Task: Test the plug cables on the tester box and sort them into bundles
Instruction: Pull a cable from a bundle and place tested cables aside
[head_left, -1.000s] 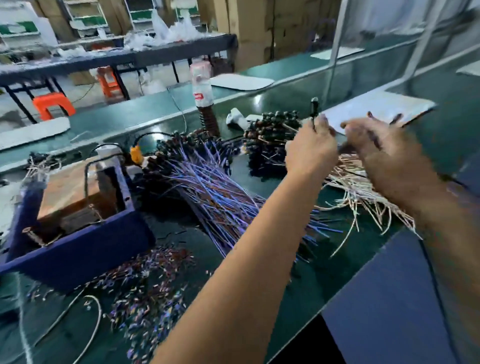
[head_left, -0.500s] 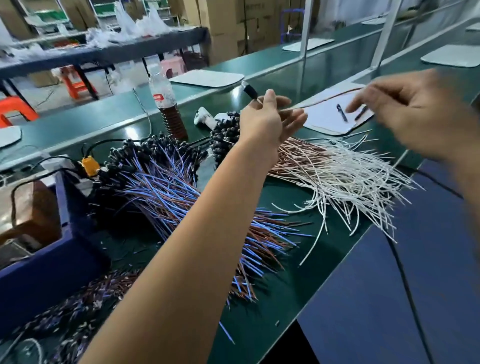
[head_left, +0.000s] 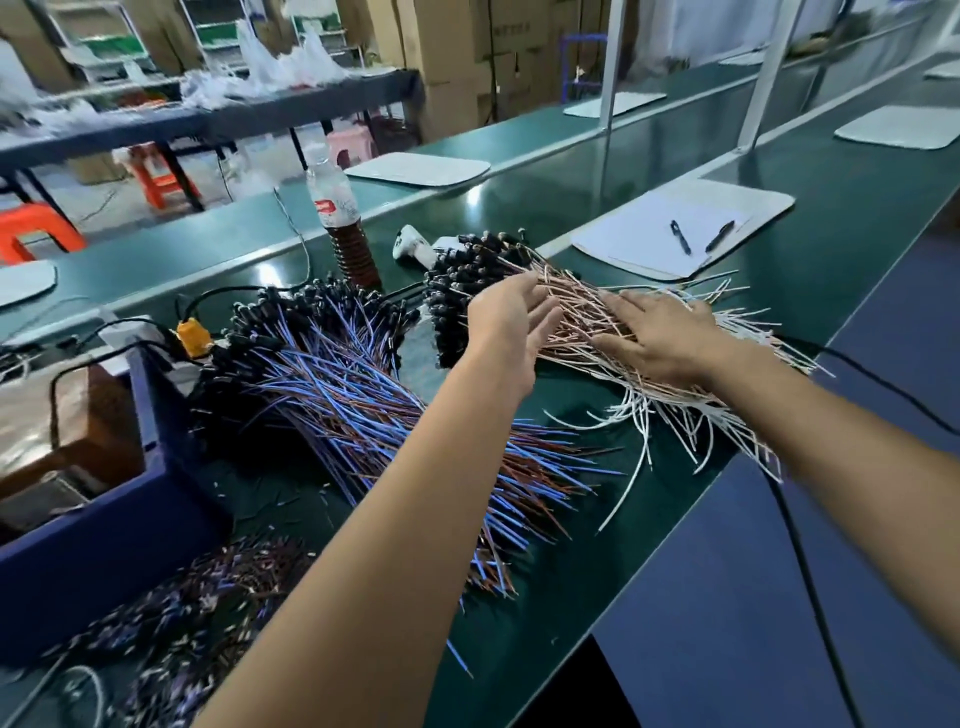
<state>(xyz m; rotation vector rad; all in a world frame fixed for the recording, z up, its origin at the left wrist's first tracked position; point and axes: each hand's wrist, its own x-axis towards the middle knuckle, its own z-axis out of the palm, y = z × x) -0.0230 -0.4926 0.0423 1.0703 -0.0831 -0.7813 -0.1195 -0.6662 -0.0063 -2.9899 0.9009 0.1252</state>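
Two heaps of plug cables lie on the green bench (head_left: 571, 545). The left heap (head_left: 363, 410) has blue and brown wires with black plugs at its far end. The right heap (head_left: 623, 364) has white and brown wires, its black plugs (head_left: 457, 291) bunched at the far left. My left hand (head_left: 506, 322) hovers open, palm to the right, just over the plug end of the right heap. My right hand (head_left: 660, 332) lies flat with straight fingers on the right heap's wires. Neither hand holds a cable. A blue bin (head_left: 104, 519) at the left holds the brown tester box (head_left: 78, 415).
A bottle (head_left: 343, 228) with dark liquid stands behind the heaps, a white device (head_left: 415, 247) beside it. A white board with paper and two pens (head_left: 691, 234) lies at the right. Cut wire scraps (head_left: 197, 597) litter the front left. A black cord (head_left: 795, 545) runs down the blue apron.
My left hand let go of the single plug cable it held up and came down open. My right hand dropped from mid-air onto the white-and-brown heap. The view shifted right.
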